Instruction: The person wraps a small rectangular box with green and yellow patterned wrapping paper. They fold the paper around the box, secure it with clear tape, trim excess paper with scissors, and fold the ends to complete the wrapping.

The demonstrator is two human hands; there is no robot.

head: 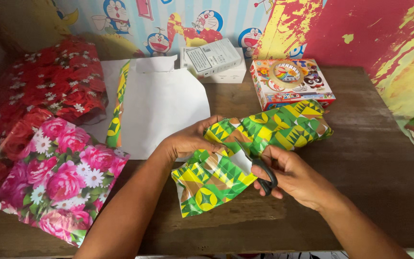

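A sheet of green and yellow patterned wrapping paper (216, 177) lies folded on the wooden table (360, 168), partly rolled toward the back right. My left hand (190, 139) pinches its upper edge. My right hand (295, 177) holds black-handled scissors (259, 168), blades open on the paper's white underside near the middle.
A large white-backed paper sheet (164, 105) lies behind my left hand. Pink floral wrap (58, 180) and red floral wrap (49, 86) sit at the left. A white box (214, 60) and a colourful box with a tape roll (291, 81) stand by the cartoon-papered wall.
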